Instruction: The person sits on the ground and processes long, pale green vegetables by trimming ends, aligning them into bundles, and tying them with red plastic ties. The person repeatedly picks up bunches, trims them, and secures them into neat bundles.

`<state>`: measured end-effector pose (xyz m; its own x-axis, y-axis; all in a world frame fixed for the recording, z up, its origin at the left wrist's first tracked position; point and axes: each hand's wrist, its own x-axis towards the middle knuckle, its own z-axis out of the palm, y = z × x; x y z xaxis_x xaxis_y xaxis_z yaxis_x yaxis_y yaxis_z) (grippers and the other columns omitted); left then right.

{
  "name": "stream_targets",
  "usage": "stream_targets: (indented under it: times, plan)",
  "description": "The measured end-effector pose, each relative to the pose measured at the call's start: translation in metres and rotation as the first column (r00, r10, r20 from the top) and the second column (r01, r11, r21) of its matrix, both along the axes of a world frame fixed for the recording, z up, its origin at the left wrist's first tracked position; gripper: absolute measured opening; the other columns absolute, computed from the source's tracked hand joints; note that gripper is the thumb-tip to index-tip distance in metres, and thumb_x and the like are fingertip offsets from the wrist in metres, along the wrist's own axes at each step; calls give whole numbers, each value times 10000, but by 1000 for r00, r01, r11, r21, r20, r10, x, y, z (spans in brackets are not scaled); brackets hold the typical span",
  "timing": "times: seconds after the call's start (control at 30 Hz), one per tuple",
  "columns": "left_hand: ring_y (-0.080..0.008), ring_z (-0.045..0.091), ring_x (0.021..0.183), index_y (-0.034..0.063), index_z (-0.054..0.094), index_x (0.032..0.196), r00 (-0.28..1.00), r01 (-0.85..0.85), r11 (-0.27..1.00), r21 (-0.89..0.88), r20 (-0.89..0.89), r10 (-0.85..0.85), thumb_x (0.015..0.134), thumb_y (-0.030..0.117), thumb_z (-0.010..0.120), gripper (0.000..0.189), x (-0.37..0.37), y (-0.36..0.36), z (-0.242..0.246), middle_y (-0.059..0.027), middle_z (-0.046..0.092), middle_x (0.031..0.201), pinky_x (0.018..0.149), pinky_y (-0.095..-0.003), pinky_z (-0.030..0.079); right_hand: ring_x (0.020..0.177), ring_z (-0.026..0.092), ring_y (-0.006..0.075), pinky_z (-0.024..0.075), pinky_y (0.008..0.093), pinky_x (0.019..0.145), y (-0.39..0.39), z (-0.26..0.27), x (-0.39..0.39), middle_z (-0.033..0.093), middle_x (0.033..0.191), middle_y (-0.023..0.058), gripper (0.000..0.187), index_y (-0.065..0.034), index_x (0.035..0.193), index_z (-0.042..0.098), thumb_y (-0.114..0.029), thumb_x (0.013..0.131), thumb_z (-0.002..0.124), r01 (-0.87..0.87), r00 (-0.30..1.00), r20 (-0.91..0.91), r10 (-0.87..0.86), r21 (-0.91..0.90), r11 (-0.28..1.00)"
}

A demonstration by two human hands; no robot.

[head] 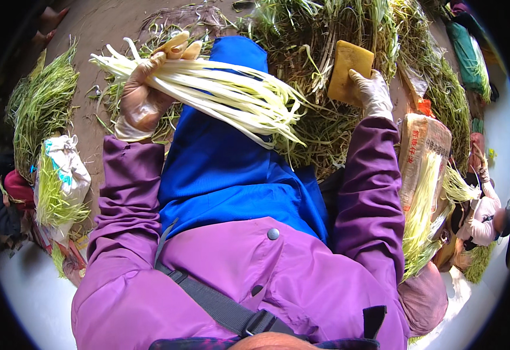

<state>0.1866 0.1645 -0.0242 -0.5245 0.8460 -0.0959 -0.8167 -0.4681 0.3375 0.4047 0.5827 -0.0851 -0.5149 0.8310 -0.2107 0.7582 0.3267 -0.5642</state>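
My left hand, in a thin pale glove, is closed around a bunch of long pale-yellow vegetable shoots. The white stalk ends stick out to the left of it, and the leafy tips fan out to the right over my blue-covered lap. At the right, my right hand wears a whitish glove. It grips the lower right side of a flat, yellow, roughly rectangular slab, whose material I cannot tell. The slab is apart from the bunch.
Heaps of green and dry shoots cover the ground ahead. More shoots are piled at left, above a white sack. To the right stands a printed bale-like sack with pale shoots against it. A co-worker sits farther right.
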Motion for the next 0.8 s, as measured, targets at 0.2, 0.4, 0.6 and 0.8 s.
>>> stream_targets:
  times: [0.2,0.4,0.6,0.8]
  plan:
    - [-342,566,1177,-78,446,1327,999,4,999,53,39,-6,933,82,565,442,1,4,2,-237,596,1214,1026,-524,467,866,621,176,499,314,813,-33,25,4,676,985,91,436,-21,1097,580,-273,808,787,30,921,-383,-79,-131,991]
    - [-382,505,1256,-83,421,1348,999,26,991,131,40,-32,916,95,577,493,4,4,1,-257,530,1323,1064,-565,412,1047,608,171,496,327,926,-122,112,0,654,1148,57,423,-34,1306,529,-28,897,636,-409,461,-831,312,113,906]
    - [-376,470,1293,-121,359,1387,988,127,973,195,-109,-107,918,125,567,569,20,13,16,-315,429,1392,1076,-497,415,842,675,300,545,396,688,-202,136,-30,672,1076,110,382,-156,1207,612,-182,831,669,-685,300,-260,918,611,397]
    - [-329,507,1256,-56,438,1339,952,97,991,87,-300,-67,936,95,551,445,32,10,33,-237,520,1325,996,-475,506,727,665,322,531,410,632,-192,88,-14,658,761,120,257,-139,1015,677,-356,921,575,-771,477,-24,879,469,431]
